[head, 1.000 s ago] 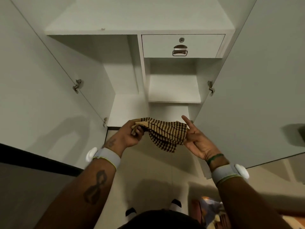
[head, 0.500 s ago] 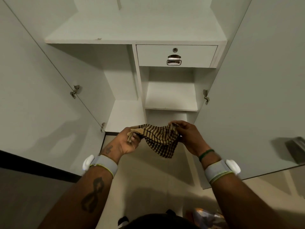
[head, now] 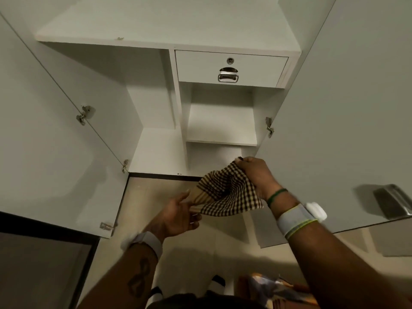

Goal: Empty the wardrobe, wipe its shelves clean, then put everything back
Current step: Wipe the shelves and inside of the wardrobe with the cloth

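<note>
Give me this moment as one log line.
right hand grips checked cloth | left hand at cloth's lower edge, grip blurred | wardrobe doors open | drawer closed

Before the wardrobe (head: 156, 148), the right hand (head: 256, 175) and left hand (head: 178, 216) hold the checked cloth (head: 227, 194).

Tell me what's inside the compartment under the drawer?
A bare white shelf, nothing visible on it, below the drawer. The space beneath that shelf is partly covered by the right hand and checked cloth.
</note>
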Tool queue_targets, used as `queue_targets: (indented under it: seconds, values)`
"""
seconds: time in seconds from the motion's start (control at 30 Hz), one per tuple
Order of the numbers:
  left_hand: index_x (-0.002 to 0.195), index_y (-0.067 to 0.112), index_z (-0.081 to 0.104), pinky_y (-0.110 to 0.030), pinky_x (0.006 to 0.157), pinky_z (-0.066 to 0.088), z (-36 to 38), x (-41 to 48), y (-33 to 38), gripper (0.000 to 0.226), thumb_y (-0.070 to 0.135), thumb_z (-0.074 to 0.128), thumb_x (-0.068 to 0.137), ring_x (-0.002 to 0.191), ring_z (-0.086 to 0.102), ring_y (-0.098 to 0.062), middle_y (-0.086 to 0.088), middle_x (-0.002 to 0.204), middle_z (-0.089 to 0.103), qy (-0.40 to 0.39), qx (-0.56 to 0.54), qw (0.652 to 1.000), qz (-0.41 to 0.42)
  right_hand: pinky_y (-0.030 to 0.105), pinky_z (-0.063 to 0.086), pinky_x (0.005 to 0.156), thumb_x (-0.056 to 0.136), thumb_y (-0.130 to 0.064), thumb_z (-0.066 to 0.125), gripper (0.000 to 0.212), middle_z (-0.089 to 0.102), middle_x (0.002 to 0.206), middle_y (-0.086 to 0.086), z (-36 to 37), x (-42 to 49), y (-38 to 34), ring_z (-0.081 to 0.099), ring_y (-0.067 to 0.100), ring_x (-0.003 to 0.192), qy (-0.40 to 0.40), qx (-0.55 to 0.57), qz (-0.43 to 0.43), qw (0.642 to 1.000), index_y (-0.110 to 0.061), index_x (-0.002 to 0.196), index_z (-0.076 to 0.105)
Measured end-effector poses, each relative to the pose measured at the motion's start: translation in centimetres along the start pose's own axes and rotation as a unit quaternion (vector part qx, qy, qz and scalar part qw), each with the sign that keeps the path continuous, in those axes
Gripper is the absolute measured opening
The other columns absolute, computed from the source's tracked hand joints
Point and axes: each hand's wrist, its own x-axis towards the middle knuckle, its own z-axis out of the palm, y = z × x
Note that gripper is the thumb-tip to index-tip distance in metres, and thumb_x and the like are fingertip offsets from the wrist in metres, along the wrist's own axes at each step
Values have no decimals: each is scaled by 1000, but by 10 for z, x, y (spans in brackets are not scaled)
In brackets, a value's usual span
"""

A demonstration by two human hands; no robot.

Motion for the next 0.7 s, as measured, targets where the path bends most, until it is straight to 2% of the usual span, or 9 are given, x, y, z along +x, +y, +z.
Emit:
queue_targets:
  seconds: [0.1, 0.2, 0.3, 0.37, 0.43, 0.5, 0.57, 0.63, 0.7]
  values:
    - [116, 14, 69, -40, 85, 46, 1, 16, -15, 72, 76, 55, 84, 97, 57, -28, -11, 102, 65, -48, 8, 999, -12, 36, 58, 75, 94, -18, 70, 19, 70, 78, 12, 2, -6, -1, 67, 23, 71, -28, 33, 30, 999, -8, 78, 67]
    - [141, 22, 58, -56, 116, 33, 5, 31, -26, 95, 79, 70, 67, 135, 48, -36, -11, 145, 55, -85, 19, 996, 9, 46, 56, 93, 94, -17, 69, 16, 73, 95, 19, 6, -10, -12, 70, 31, 88, -31, 87, 60, 994, -1, 96, 71]
    - [152, 24, 42, -61, 120, 22, 18, 42, -26, 104, 72, 77, 66, 142, 39, -44, -14, 156, 41, -130, -16, 991, 25, 49, 53, 99, 95, -16, 67, 26, 73, 106, 22, 8, -15, -29, 70, 35, 101, -35, 136, 82, 987, 4, 112, 68]
    - [157, 23, 34, -60, 120, 22, 45, 49, -22, 99, 74, 64, 77, 144, 36, -42, -11, 159, 34, -109, -46, 992, 30, 47, 54, 99, 96, -16, 64, 29, 73, 111, 22, 1, -17, -39, 69, 36, 107, -29, 169, 95, 981, 5, 117, 66]
    - [158, 22, 29, -53, 121, 22, 82, 53, -13, 82, 69, 43, 92, 146, 33, -35, -6, 159, 34, -51, -14, 998, 24, 40, 58, 88, 99, -15, 59, 27, 73, 109, 18, -12, -18, -47, 70, 30, 101, -16, 188, 103, 977, 2, 119, 64]
    - [149, 20, 45, -47, 119, 30, 104, 61, -3, 65, 56, 53, 95, 138, 46, -30, -7, 145, 55, -8, 19, 999, 42, 32, 55, 76, 103, -12, 50, 24, 71, 103, 12, -27, -16, -49, 67, 21, 92, -6, 208, 109, 972, 1, 118, 63]
    - [143, 17, 53, -49, 119, 32, 117, 66, 5, 68, 46, 72, 85, 132, 54, -31, -12, 140, 60, -48, 20, 996, 66, 28, 52, 74, 104, -9, 45, 22, 67, 101, 10, -40, -14, -49, 62, 18, 90, 14, 217, 112, 970, 1, 111, 64]
    - [143, 10, 52, -50, 114, 40, 121, 65, 14, 61, 33, 71, 89, 129, 57, -33, -15, 138, 61, -67, 8, 995, 74, 28, 51, 74, 104, -9, 47, 21, 69, 105, 10, -54, -11, -45, 63, 19, 94, 39, 205, 114, 971, 0, 111, 64]
    - [133, 5, 57, -49, 99, 52, 120, 62, 23, 47, 23, 68, 92, 116, 65, -33, -16, 126, 67, -80, 10, 995, 63, 31, 54, 75, 101, -14, 55, 21, 72, 108, 12, -69, -7, -34, 67, 22, 98, 70, 190, 111, 973, -1, 114, 66]
